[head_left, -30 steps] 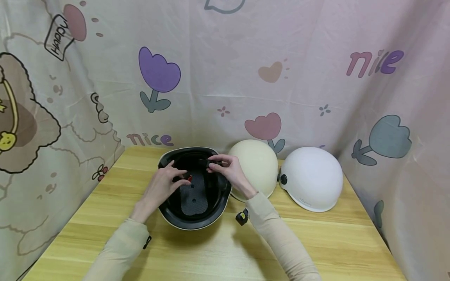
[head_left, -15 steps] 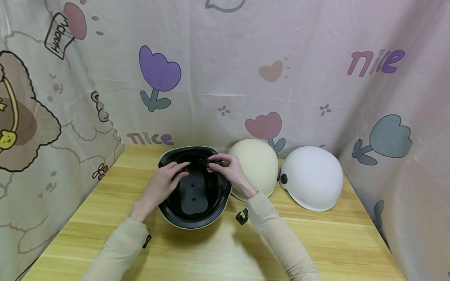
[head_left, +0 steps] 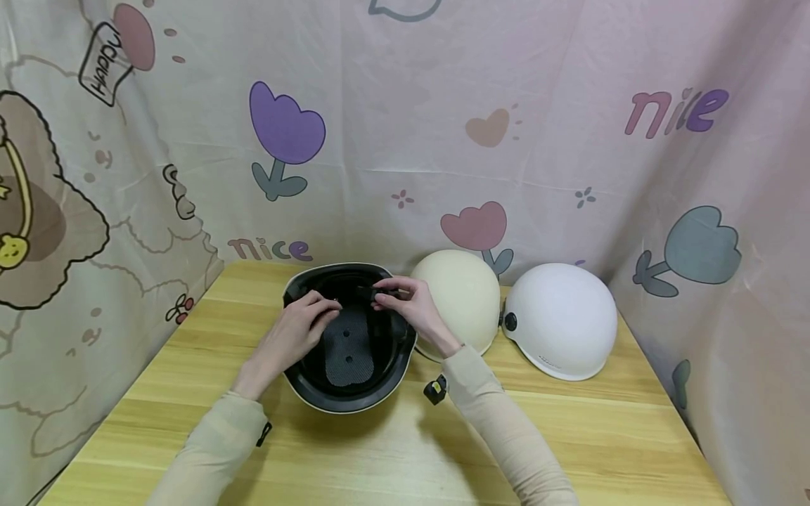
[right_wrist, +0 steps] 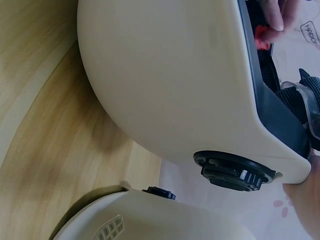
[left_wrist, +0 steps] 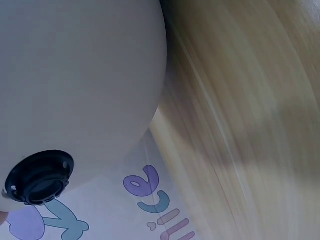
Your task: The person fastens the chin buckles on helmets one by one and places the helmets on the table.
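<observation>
An upturned helmet [head_left: 349,351] with a black lining rests on the table, its cream shell [right_wrist: 165,75] filling much of both wrist views. Over its left rim, my left hand [head_left: 294,330] pinches a small red buckle piece [right_wrist: 261,40], which its fingers mostly cover in the head view. My right hand [head_left: 411,303] reaches over the right rim and pinches a black strap end [head_left: 380,291] between thumb and fingers. A black webbing strap [right_wrist: 294,102] with a clear plastic piece shows in the right wrist view. The two hands are a short gap apart.
A cream helmet [head_left: 465,295] stands dome-up close to the right of the upturned one. Beside it sits a white helmet [head_left: 562,323] with a black round side fitting [head_left: 510,322]. Printed cloth [head_left: 392,126] hangs behind the wooden table [head_left: 380,457].
My left fingers have come together and moved slightly up and forward; the red piece, visible between them before, is now nearly hidden in the head view. My right hand has stayed put.
</observation>
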{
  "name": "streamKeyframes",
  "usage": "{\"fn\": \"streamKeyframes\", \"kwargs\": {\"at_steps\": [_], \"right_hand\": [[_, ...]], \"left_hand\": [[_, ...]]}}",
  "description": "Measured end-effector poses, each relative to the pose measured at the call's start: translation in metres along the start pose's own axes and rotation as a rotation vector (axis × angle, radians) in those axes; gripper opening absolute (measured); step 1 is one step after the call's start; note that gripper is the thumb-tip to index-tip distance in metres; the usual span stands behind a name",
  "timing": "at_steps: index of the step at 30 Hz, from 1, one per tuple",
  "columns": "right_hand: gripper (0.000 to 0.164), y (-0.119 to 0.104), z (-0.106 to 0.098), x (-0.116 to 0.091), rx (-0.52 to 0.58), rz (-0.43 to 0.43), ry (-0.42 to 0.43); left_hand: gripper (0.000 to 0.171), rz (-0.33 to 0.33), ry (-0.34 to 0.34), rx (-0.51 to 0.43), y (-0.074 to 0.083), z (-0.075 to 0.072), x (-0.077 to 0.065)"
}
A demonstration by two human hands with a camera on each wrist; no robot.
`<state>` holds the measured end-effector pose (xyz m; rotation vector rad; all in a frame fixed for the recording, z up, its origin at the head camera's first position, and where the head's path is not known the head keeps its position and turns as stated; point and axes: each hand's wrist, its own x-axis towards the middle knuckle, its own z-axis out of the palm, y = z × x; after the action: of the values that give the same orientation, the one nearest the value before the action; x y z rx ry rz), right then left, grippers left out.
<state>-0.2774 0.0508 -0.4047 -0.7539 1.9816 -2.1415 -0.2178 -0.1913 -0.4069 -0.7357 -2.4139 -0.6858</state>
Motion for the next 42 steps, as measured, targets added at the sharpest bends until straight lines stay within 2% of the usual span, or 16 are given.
{"fn": "streamKeyframes", "kwargs": {"at_steps": [6,9,13,16,18,22,27,38,42], "right_hand": [[0.027,0.000,0.000,0.000,0.006,0.000,0.000],[0.027,0.000,-0.001,0.000,0.010,0.000,0.002],[0.027,0.001,-0.001,-0.001,0.013,-0.004,0.000],[0.027,0.001,-0.002,0.000,0.011,-0.010,-0.008],[0.026,0.000,-0.003,-0.001,-0.003,-0.019,-0.026],[0.025,0.000,-0.003,-0.002,-0.055,-0.044,-0.082],[0.024,0.000,-0.004,-0.003,-0.089,-0.068,-0.121],[0.021,0.000,-0.001,-0.004,-0.078,-0.056,-0.067],[0.020,0.000,-0.001,-0.004,-0.082,-0.058,-0.074]], "left_hand": [[0.016,0.000,-0.002,-0.082,-0.001,-0.001,0.002],[0.016,-0.048,0.000,-0.155,-0.001,-0.002,0.004],[0.029,-0.151,-0.018,-0.266,-0.002,-0.006,0.004],[0.036,-0.205,-0.048,-0.302,-0.003,-0.010,0.003],[0.032,-0.218,-0.061,-0.304,-0.003,-0.012,0.002],[0.023,-0.192,-0.059,-0.328,-0.005,-0.013,0.000],[0.018,-0.123,-0.042,-0.373,-0.006,-0.013,0.000],[0.019,-0.074,-0.048,-0.376,-0.007,-0.011,0.000],[0.020,-0.048,-0.050,-0.379,-0.007,-0.011,0.000]]}}
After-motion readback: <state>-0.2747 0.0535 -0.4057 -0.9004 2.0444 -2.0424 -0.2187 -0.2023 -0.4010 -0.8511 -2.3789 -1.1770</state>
